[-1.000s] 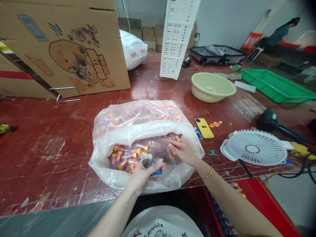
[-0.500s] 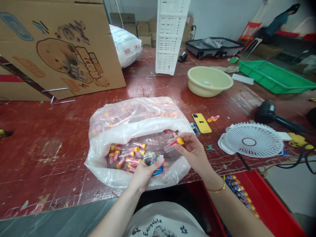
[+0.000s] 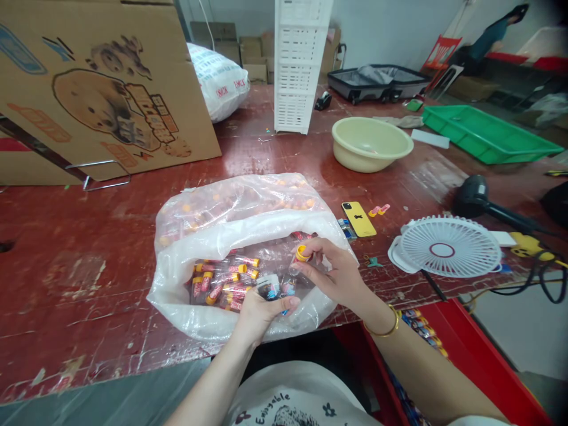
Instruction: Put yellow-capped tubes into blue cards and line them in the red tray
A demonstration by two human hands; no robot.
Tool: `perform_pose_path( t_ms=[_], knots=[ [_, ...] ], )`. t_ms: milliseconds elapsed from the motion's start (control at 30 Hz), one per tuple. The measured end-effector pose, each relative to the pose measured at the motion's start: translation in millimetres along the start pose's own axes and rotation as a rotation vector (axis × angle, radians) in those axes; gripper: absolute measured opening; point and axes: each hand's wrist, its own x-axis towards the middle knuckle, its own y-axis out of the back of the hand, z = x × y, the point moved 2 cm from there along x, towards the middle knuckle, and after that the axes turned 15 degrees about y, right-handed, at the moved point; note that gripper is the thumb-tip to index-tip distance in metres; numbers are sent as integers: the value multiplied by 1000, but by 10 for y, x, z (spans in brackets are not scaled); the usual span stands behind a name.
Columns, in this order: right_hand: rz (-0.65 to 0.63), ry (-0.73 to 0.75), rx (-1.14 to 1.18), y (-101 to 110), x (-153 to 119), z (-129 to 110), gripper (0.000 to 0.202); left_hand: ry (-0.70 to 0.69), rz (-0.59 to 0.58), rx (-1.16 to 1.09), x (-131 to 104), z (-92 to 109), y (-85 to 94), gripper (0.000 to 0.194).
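Observation:
A clear plastic bag (image 3: 177, 313) lies with its mouth rolled open, full of small clear tubes (image 3: 222, 285) with yellow caps and red-pink labels. Over its opening, my left hand (image 3: 266, 310) is closed on a small printed packet (image 3: 268, 288), blue and white, partly hidden by the thumb. My right hand (image 3: 335, 269) pinches a clear tube with a yellow cap (image 3: 302, 253) between thumb and fingers, just above and right of the packet. The tube's cap end is tilted up toward me, and its lower part is hard to make out.
Right of the bag lie a yellow phone (image 3: 358, 219), two small tubes (image 3: 379, 210), a white fan (image 3: 444, 248) and a black hair dryer (image 3: 474, 198). Behind stand a cream basin (image 3: 371, 148), a green tray (image 3: 488, 139), a white rack (image 3: 299, 71) and a cardboard box (image 3: 110, 100).
My right hand has moved left and turned the tube, so its yellow cap now faces up toward me. The packet in my left hand has tilted. The whole view has shifted slightly.

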Motion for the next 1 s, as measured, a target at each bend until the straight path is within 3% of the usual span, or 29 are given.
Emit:
perform_pose_path(
  t_ms=[133,267,333,433,500,667,1000],
  knots=[
    [-23,-207,165,-92,13,130,19,27,-1,-8,-47,15,-37,30],
    [24,-433,498,-217,-135,236,29,142,28,-213,-143,41,-93,30],
    [-14,-414,582,-277,-250,185,34,214,13,-317,-167,55,-133,35],
    [-126,-357,585,-372,-422,42,69,271,-28,-405,-153,84,-197,36],
    [-120,-384,496,-417,-500,-15,82,263,-45,-417,-133,98,-225,35],
    [11,-289,228,-400,-517,-19,66,260,-81,-354,-142,51,-208,30],
    [14,-221,248,-370,-558,-40,66,174,-56,-297,-158,-34,-186,29]
  ],
)
